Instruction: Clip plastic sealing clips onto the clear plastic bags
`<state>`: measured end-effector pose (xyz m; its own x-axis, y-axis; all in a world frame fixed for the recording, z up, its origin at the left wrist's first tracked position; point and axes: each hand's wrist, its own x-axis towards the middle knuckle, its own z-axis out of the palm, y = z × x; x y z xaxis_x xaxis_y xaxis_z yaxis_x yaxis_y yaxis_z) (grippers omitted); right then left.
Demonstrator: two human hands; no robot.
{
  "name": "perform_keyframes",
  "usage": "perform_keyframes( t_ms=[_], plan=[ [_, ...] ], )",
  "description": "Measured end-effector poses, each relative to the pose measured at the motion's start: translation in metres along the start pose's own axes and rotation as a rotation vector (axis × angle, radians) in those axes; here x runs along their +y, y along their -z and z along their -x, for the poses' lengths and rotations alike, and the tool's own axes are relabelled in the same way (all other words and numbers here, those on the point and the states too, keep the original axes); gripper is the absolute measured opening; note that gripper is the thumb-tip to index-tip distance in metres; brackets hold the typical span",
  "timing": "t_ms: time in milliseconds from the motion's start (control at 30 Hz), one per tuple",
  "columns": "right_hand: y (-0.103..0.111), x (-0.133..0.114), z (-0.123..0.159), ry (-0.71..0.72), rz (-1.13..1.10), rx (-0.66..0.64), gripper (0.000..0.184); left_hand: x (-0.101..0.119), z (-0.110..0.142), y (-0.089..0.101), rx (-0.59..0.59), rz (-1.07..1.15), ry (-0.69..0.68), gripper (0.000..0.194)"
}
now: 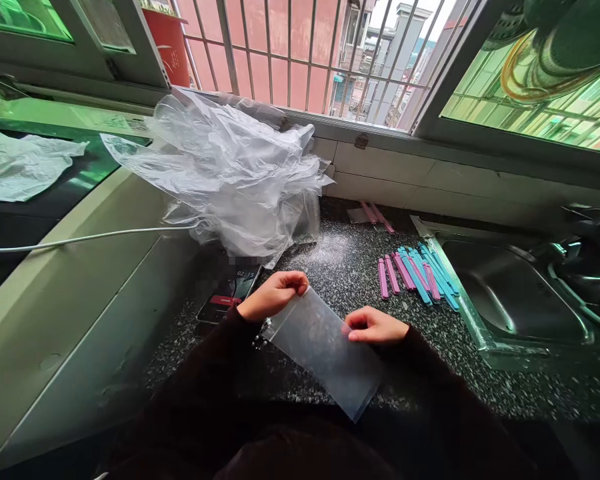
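Observation:
A clear, flat plastic bag [325,353] is held slantwise above the speckled countertop [180,360]. My left hand [275,295] pinches its upper left corner, fingers curled. On the bag's right edge, my right hand [375,325] closes thumb against forefinger. Whether anything lies inside the bag I cannot tell. Just beyond my left wrist a phone [225,303] with a lit screen rests on the counter. To the right of my hands lie several pink bag sealing clips [392,274] and blue bag sealing clips [443,280] in a loose heap.
A large pile of crumpled clear plastic bags [240,173] stands at the back left against the window. A white cable [90,236] runs in from the left. At right is a metal sink [510,287]. More pink clips [375,215] lie near the tiled wall.

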<state>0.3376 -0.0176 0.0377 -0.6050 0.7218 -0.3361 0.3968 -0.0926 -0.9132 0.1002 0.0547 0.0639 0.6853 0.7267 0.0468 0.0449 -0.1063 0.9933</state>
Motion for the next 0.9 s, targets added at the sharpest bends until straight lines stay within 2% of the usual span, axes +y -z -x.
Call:
perform_keyframes(
  t_ms=[100,167,267,333,433,533,700,800,900],
  plan=[
    [-0.009,-0.005,-0.009,0.036,-0.023,0.114,0.043,-0.001,0.0,-0.005,-0.022,-0.003,0.012,0.007],
    [-0.014,-0.006,-0.013,0.036,-0.007,0.145,0.043,-0.001,0.001,-0.007,0.012,0.01,0.014,0.007],
    [-0.014,-0.004,-0.013,0.035,-0.029,0.217,0.045,0.0,0.003,-0.003,0.071,0.045,0.026,0.028],
    [-0.011,-0.003,-0.01,0.03,-0.055,0.281,0.045,0.0,0.005,0.0,0.044,0.022,0.053,0.038],
    [-0.007,-0.003,-0.007,0.028,-0.06,0.366,0.046,0.0,0.005,0.003,-0.052,-0.101,0.106,0.035],
    [-0.006,-0.004,-0.007,0.025,-0.055,0.41,0.047,-0.003,0.003,0.002,-0.012,-0.158,0.134,0.025],
    [-0.002,-0.002,-0.004,0.028,0.051,0.355,0.048,-0.005,0.0,0.002,0.257,-0.049,0.096,0.023],
    [0.002,-0.001,0.003,-0.026,0.133,0.226,0.046,-0.005,0.0,0.005,0.419,0.004,0.06,0.022],
    [0.005,0.001,0.008,-0.075,0.182,0.044,0.041,-0.006,0.0,0.006,0.455,0.025,0.05,0.022]
  ],
)
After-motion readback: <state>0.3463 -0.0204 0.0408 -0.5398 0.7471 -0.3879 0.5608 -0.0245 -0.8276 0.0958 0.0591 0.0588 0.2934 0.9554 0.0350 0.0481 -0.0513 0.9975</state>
